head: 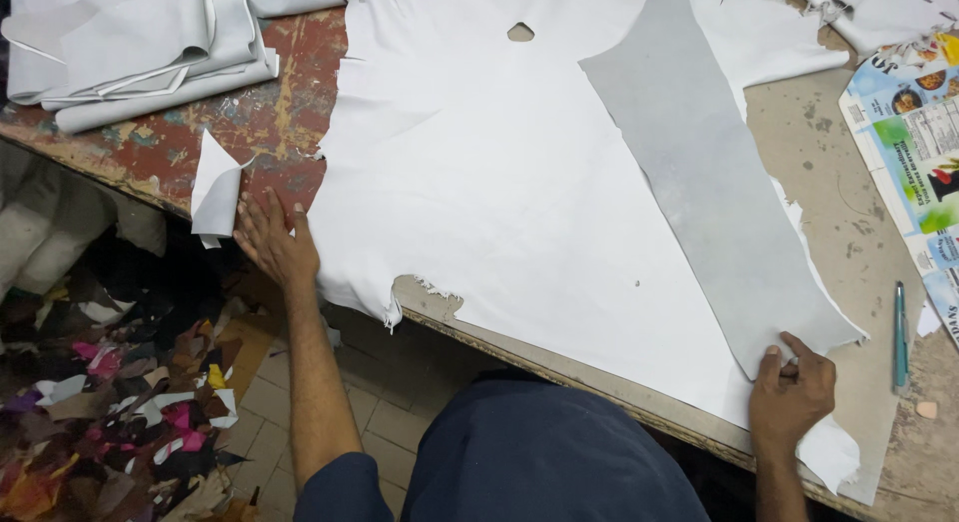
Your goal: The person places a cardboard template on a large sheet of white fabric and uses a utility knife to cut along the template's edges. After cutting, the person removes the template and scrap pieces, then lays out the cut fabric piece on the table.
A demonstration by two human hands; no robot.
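My left hand (268, 237) lies flat, fingers spread, on the near-left edge of the white sheet (479, 182) covering the tabletop (829, 172). My right hand (791, 390) pinches the near end of the long grey strip (699, 172) lying diagonally on that sheet. A teal pen (900, 334) rests just to its right.

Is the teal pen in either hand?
No: the teal pen lies on the table, beside the right hand that presses the grey pattern piece.

I count two hands (275, 237) on the table (839, 172), one big white sheet (499, 182), one grey strip (699, 172), one pen (900, 334).
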